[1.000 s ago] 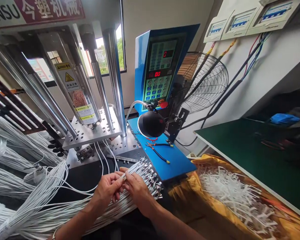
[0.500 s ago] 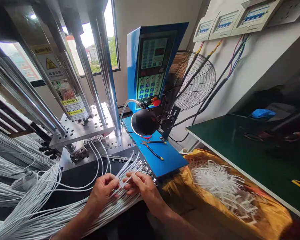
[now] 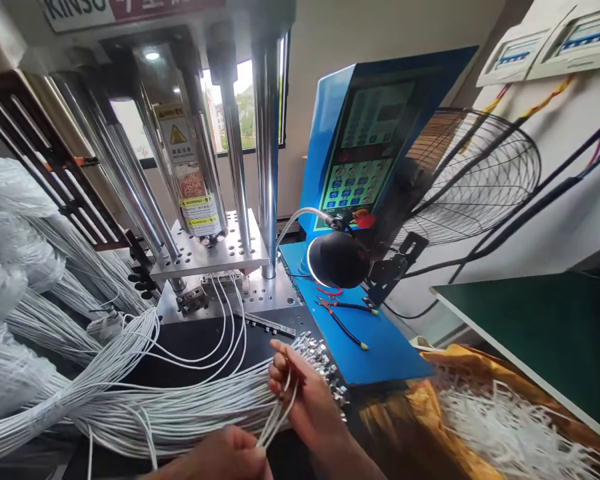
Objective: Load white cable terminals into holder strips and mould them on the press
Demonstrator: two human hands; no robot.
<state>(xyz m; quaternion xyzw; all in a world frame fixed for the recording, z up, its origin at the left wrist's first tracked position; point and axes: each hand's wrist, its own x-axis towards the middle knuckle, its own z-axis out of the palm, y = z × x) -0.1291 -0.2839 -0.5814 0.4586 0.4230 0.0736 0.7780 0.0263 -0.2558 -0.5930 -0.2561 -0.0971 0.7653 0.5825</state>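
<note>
Low in the head view, my left hand (image 3: 230, 455) pinches a few loose white cables (image 3: 279, 417). They run up into my right hand (image 3: 307, 393), whose fingers curl around them near their ends; the ends themselves are hidden in the hand. Beneath and behind both hands lies a thick bundle of white cables (image 3: 195, 410), with metal connectors (image 3: 320, 353) at its right end. Several other cables (image 3: 223, 320) lead out of the mould of the press (image 3: 250, 257) behind my hands.
A slotted metal bar (image 3: 270, 325) lies at the press base. Pliers (image 3: 343, 320) and a black lamp (image 3: 337, 260) are on the blue surface (image 3: 380, 360). At right stand a yellow sack (image 3: 420, 407) of white plastic scraps and a green table (image 3: 525, 320). Wrapped cable bundles (image 3: 10, 373) fill the left.
The view has turned left. My left hand has drawn down and toward me with the cables, while my right hand has tilted upright around them. The hands are farther apart.
</note>
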